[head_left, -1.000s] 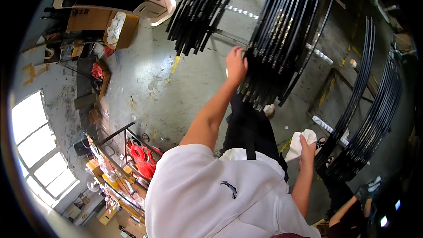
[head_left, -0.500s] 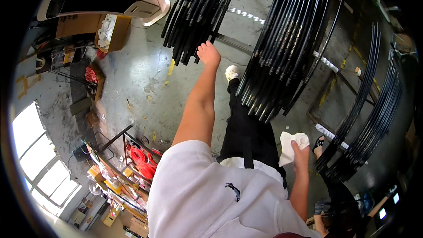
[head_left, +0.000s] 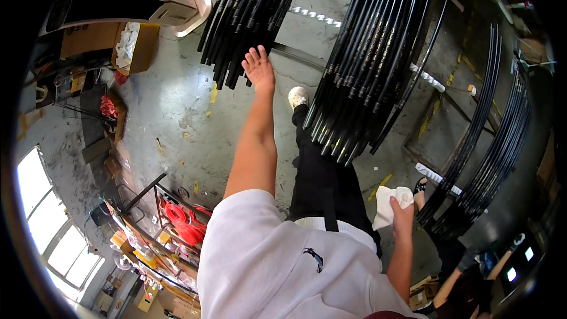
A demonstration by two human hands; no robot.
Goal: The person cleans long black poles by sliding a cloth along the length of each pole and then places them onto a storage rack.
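Note:
My left hand (head_left: 258, 70) is stretched out, fingers apart and holding nothing, at the near ends of the left bundle of black rods (head_left: 245, 23). Whether its fingertips touch a rod I cannot tell. Low on the right, my right hand (head_left: 403, 210) grips a white cloth (head_left: 385, 208), folded and hanging from the fingers. A larger bundle of black rods (head_left: 369, 71) lies between my two hands, its near ends above my leg. The rods rest side by side on a metal rack with white spiral-wrapped bars (head_left: 316, 16).
Farther right lie more thin black rods (head_left: 496, 159). Beyond them at lower right, a co-worker's gloved hand (head_left: 469, 259) shows. A cardboard box (head_left: 142, 47) and a pale machine (head_left: 192, 9) stand at upper left. Red coiled hose (head_left: 183, 221) hangs on a cluttered shelf at lower left.
My left hand has gone from curled fingers at the rod ends to spread fingers. The whole view has shifted slightly. My right hand still holds the cloth.

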